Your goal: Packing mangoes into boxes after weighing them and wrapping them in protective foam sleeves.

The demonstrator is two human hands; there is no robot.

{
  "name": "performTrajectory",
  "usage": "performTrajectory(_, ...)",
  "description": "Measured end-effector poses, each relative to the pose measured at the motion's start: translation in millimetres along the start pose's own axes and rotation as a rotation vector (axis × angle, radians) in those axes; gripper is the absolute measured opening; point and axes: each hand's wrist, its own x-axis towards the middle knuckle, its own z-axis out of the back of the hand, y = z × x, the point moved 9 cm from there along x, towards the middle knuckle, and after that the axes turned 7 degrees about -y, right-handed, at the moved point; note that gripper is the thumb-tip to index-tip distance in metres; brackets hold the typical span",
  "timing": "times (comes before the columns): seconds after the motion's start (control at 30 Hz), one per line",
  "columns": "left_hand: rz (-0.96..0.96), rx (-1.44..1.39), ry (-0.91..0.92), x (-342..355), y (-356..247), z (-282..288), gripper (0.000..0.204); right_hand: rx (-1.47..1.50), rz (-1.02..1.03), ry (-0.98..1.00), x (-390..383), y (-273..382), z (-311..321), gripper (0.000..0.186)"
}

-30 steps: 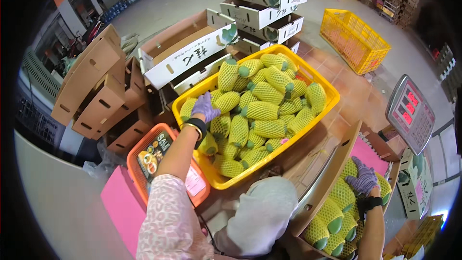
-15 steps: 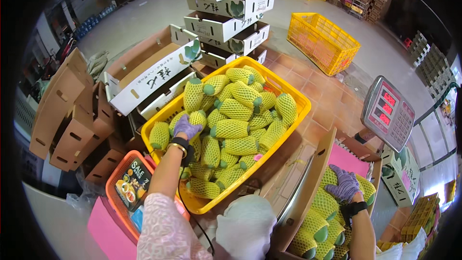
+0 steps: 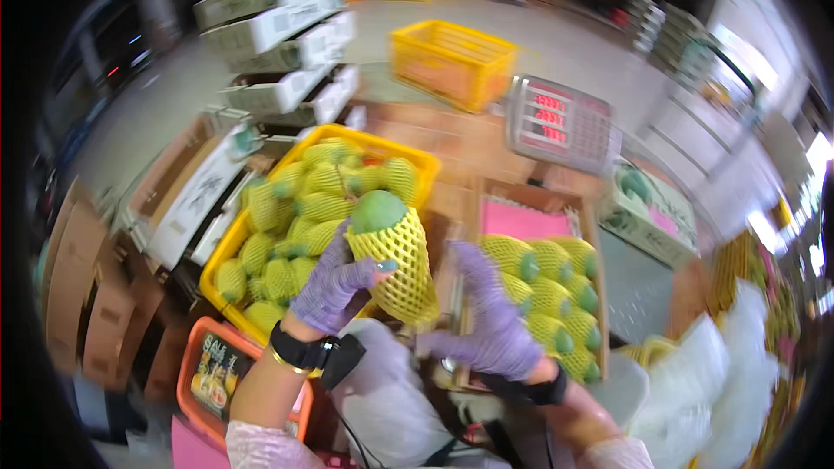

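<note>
Gripping one netted green mango (image 3: pixel 391 252) with curled fingers, the left hand (image 3: pixel 334 282) lifts it above the yellow crate (image 3: pixel 408 161); the right hand (image 3: pixel 495 326) stays spread, empty, beside it.

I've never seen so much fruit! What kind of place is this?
Probably a fruit packing warehouse: a yellow crate full of netted green fruit, stacked cardboard boxes, and a weighing scale.

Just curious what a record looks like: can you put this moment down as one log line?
left hand: holds netted green mango | right hand: open, beside it | behind: yellow crate | right: cardboard box
</note>
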Motion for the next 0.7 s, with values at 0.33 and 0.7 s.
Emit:
performTrajectory(0.33,0.492,-0.365,0.168,36.2,140.4,-83.3,0.037,-0.448,-0.136,-0.219,-42.2,-31.2,57.1,0.076)
performTrajectory(0.7,0.402,-0.639,0.200,66.3,139.0,-80.8,0.039,-0.402,0.093,-0.100,-12.1,-47.4,65.7,0.053)
